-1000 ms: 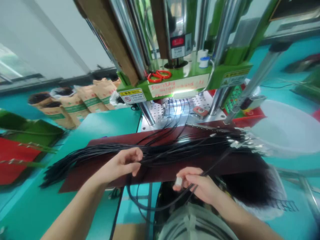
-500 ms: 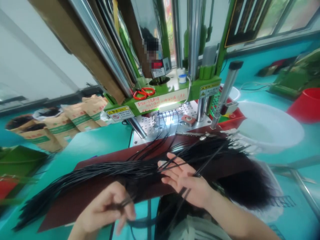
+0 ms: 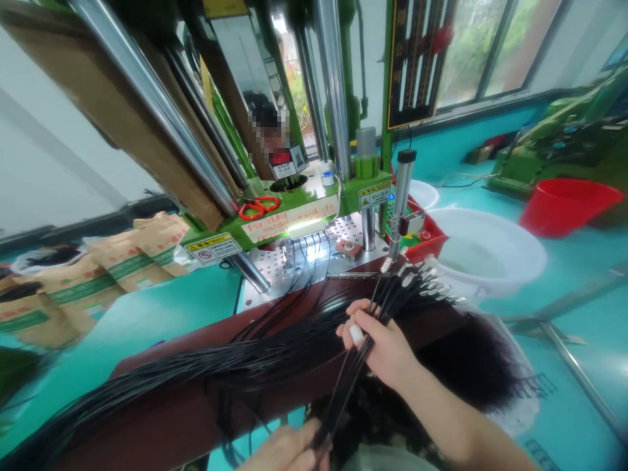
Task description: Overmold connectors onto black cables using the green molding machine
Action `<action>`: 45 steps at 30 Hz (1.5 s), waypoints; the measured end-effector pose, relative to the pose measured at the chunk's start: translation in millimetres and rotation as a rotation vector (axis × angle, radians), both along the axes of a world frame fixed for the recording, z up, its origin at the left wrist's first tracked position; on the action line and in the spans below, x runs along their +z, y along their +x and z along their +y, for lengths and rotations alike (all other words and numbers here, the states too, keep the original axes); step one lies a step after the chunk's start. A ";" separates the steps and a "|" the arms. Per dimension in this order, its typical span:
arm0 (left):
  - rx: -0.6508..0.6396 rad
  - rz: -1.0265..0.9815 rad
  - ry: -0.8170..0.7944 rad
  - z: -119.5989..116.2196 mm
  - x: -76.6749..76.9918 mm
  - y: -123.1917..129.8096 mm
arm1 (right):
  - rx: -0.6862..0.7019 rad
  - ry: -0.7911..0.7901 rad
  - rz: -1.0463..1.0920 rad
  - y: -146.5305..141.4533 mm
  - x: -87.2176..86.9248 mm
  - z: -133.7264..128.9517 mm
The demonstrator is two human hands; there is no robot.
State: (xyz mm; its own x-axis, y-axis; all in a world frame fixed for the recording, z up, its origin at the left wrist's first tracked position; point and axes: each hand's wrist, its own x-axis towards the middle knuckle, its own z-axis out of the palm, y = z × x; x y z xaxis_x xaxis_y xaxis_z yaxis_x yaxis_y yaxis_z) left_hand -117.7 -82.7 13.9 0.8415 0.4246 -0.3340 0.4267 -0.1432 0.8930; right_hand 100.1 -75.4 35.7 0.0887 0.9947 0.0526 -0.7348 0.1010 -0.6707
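Note:
My right hand [image 3: 375, 337] is closed round several thin black cables [image 3: 350, 373], whose metal-coloured ends stick up above the fist. A white wrap shows on one of its fingers. Lower down, at the bottom edge, my left hand [image 3: 294, 448] is closed round the lower part of the same cables; its fingers are slightly blurred. Behind both hands a long bundle of black cables [image 3: 196, 363] lies across the dark red board [image 3: 167, 418]. Further cables run up into the lit metal fixture [image 3: 311, 248] of the green press.
Red-handled scissors [image 3: 259, 208] rest on the green press frame [image 3: 363, 193]. Paper sacks [image 3: 125, 258] stand at the left. On the right are a white basin [image 3: 490, 252], a red bucket [image 3: 564, 206] and a metal rail [image 3: 579, 366]. A person shows behind the press.
My right hand was open and has closed round the cables. My left hand has moved down and right, gripping them too. The view has shifted, so the press appears further left and lower.

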 end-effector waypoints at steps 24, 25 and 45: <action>0.099 -0.265 -0.686 9.0 53.8 65.8 | 0.546 0.353 -0.757 51.4 -4.6 -0.8; 0.060 -0.277 -0.680 9.2 59.3 61.9 | 0.446 0.357 -0.836 48.6 -4.0 3.2; 0.378 -0.409 -0.494 9.7 10.0 88.2 | 0.297 -0.051 -0.247 55.3 -18.5 -9.5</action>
State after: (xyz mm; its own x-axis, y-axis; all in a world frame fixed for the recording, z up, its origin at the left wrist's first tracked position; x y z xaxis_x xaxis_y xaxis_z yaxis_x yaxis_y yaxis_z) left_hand -29.6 -72.9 23.9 0.7657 0.5916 -0.2523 -0.0135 0.4069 0.9134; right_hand 155.3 -84.9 17.2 -0.2130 0.9769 -0.0143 -0.5425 -0.1305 -0.8298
